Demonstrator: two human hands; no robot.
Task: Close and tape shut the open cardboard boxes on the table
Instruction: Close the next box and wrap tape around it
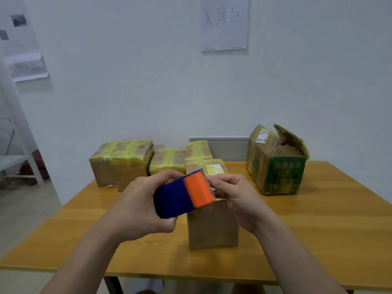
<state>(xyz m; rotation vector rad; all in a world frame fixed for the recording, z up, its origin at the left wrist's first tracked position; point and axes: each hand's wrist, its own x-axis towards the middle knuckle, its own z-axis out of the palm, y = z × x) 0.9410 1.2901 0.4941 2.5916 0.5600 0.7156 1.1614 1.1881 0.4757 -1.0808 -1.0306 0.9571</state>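
– Box [212, 227] first: where does it stand?
– Upright on the table [322, 213], its top hidden behind both raised hands. Left hand [137, 206] wraps the tape dispenser [184, 194], fingers curled round it; right hand [235, 200] pinches at its toothed edge (tape itself too blurred to see).
– Around it?
– Taped boxes [125, 160] back left, an open green box [277, 166] back right, well apart.

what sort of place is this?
Probably a small parcel packing or inbound storage room: taped cardboard boxes on a wooden table, a tape dispenser gripped in the left hand, and a handwritten wall sign reading 入库区.
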